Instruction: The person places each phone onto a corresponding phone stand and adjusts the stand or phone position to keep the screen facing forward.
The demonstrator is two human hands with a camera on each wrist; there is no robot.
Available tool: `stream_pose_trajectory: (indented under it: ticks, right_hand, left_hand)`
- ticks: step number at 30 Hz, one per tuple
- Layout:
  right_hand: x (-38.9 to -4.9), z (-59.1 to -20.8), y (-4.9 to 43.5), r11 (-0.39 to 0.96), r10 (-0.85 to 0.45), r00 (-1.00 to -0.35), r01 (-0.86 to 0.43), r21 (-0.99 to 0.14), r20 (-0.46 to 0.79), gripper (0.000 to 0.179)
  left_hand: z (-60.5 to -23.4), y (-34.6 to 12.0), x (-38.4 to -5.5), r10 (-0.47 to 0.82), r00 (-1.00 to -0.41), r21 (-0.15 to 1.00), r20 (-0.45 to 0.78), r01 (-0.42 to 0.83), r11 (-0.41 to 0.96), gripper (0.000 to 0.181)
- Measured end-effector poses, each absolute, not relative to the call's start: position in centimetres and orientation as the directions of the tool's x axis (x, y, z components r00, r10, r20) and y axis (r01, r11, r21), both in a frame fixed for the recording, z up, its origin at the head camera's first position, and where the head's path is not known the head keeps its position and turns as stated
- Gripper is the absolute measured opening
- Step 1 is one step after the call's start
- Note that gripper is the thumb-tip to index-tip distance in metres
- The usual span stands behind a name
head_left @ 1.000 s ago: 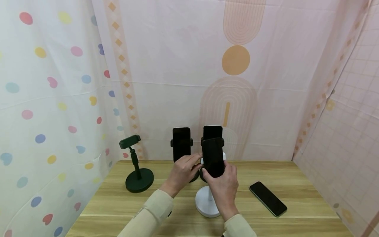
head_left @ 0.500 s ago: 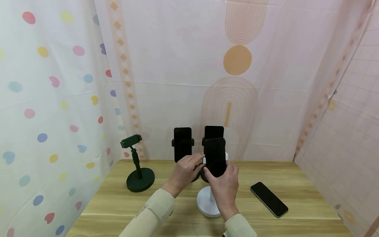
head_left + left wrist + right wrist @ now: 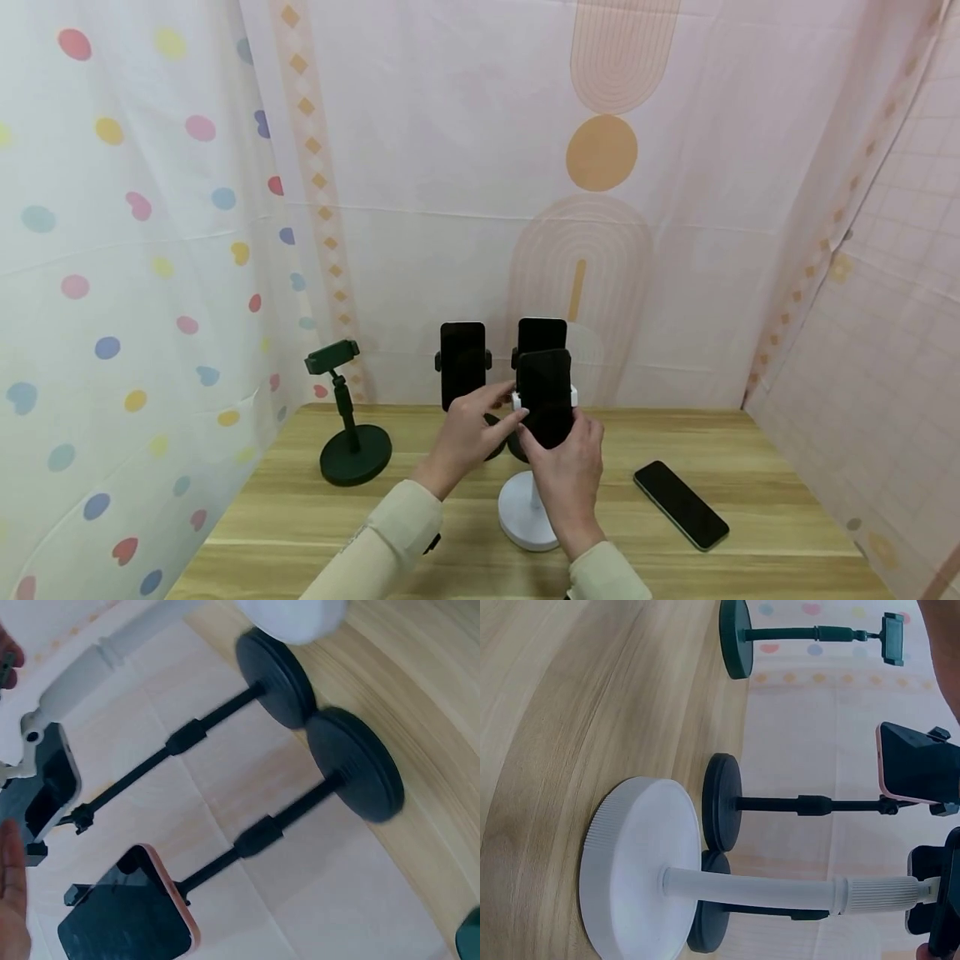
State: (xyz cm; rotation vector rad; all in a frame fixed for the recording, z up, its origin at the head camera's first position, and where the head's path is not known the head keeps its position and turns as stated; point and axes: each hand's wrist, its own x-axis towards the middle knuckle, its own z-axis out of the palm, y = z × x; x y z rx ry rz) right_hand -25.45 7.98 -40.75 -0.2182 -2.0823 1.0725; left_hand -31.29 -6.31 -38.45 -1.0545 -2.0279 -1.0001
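In the head view my right hand (image 3: pixel 570 471) grips the lower part of a black-screened smartphone (image 3: pixel 544 387), thumb at its left edge and fingers at its right. The phone stands upright in the white clamp of a phone stand, whose round white base (image 3: pixel 525 521) is on the table. My left hand (image 3: pixel 465 433) is at the left side of that clamp, fingers fairly straight, thumb by the phone's edge. In the left wrist view the white stand's clamp joint (image 3: pixel 31 736) appears behind the phone; only part of my left hand (image 3: pixel 11 900) shows.
Behind are two black stands, one bearing a pink-edged phone (image 3: pixel 462 358), the other a second phone (image 3: pixel 542 332). A dark green stand (image 3: pixel 352 454) with no phone stands at left. Another smartphone (image 3: pixel 681 505) lies flat at right. Patterned curtains surround the wooden table (image 3: pixel 292 542).
My left hand's fingers have loosened and spread a little at the clamp's left side, its thumb moving toward the phone's edge. My right hand keeps its grip, and the held phone barely moves.
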Motion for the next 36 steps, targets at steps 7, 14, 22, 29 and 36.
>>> stream_pose_trajectory:
  ticks: [7,14,22,29,36]
  right_hand:
    - [-25.5,-40.6,8.1,0.609,0.459,-0.718,-0.174,-0.774,0.523,0.086]
    - [-25.5,-40.2,9.0,0.568,0.419,-0.738,-0.241,-0.787,0.529,0.074]
    - [-26.3,-38.4,11.0,0.507,0.335,-0.798,-0.295,-0.810,0.501,0.044]
    - [-26.8,-38.0,11.9,0.455,0.283,-0.850,-0.290,-0.842,0.445,0.039]
    - [-26.9,-37.7,12.0,0.439,0.285,-0.862,-0.272,-0.856,0.420,0.038]
  left_hand:
    - [-37.6,-5.3,-30.6,0.310,-0.750,0.629,0.585,0.660,0.410,0.043]
    - [-37.4,-5.1,-30.5,0.275,-0.797,0.694,0.537,0.603,0.393,0.036]
    - [-37.3,-5.0,-30.6,0.293,-0.824,0.716,0.485,0.567,0.406,0.034]
    - [-37.1,-4.8,-30.7,0.287,-0.833,0.730,0.472,0.552,0.403,0.030]
    - [-36.8,-4.7,-30.8,0.282,-0.843,0.754,0.458,0.536,0.379,0.033]
